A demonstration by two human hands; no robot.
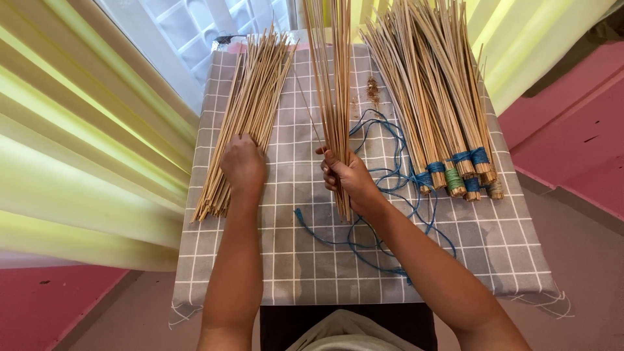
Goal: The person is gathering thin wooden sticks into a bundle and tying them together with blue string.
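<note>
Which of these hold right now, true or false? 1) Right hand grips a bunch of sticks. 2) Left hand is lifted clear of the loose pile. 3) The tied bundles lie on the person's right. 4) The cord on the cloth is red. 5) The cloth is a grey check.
1) True: the right hand is closed around a bunch of sticks held up off the cloth.
2) False: the left hand rests on the loose pile.
3) True: the tied bundles lie on the right side.
4) False: the cord is blue.
5) True: the cloth is grey with white grid lines.
</note>
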